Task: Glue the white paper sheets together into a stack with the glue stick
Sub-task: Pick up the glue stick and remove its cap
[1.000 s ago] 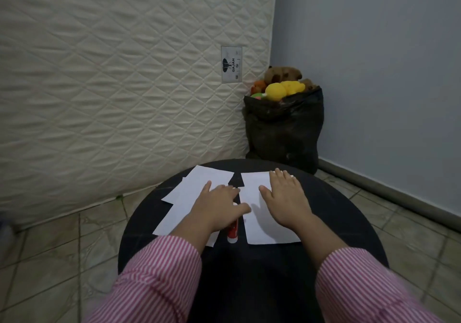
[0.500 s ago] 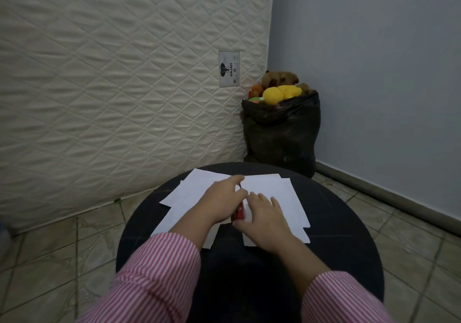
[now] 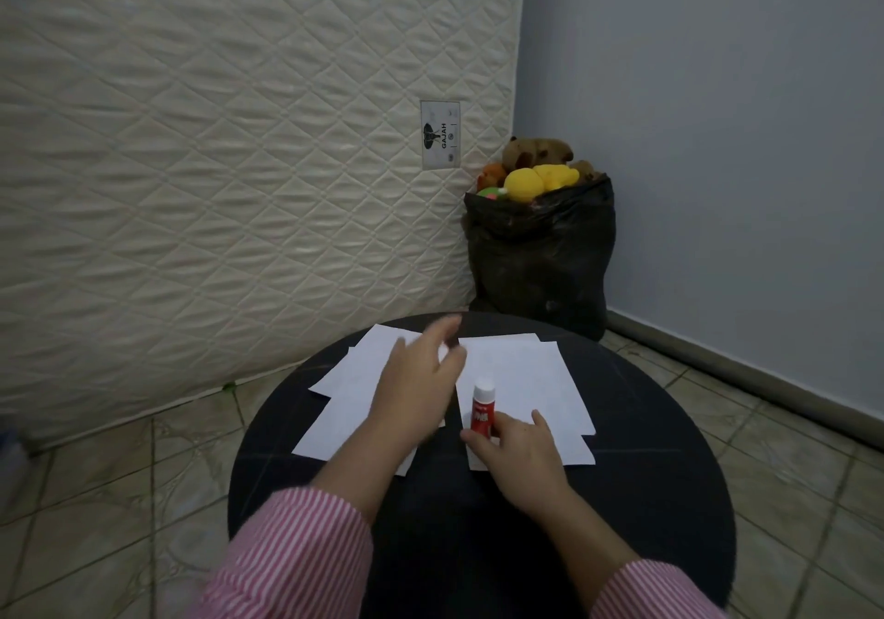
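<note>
A red glue stick [image 3: 481, 410] with a white cap stands upright over the near left part of the right pile of white sheets [image 3: 526, 379]. My right hand [image 3: 519, 446] grips its lower end. A second spread of white sheets [image 3: 354, 389] lies on the left half of the round black table [image 3: 646, 499]. My left hand [image 3: 421, 379] hovers over that left spread, blurred, fingers apart, holding nothing.
A cream quilted mattress [image 3: 215, 164] leans against the wall behind the table. A black bag [image 3: 540, 259] full of plush toys stands in the corner by the blue wall. Tiled floor surrounds the table.
My right hand has taken the glue stick from between the two piles and stood it upright. My left hand has let go and lifted away to the left.
</note>
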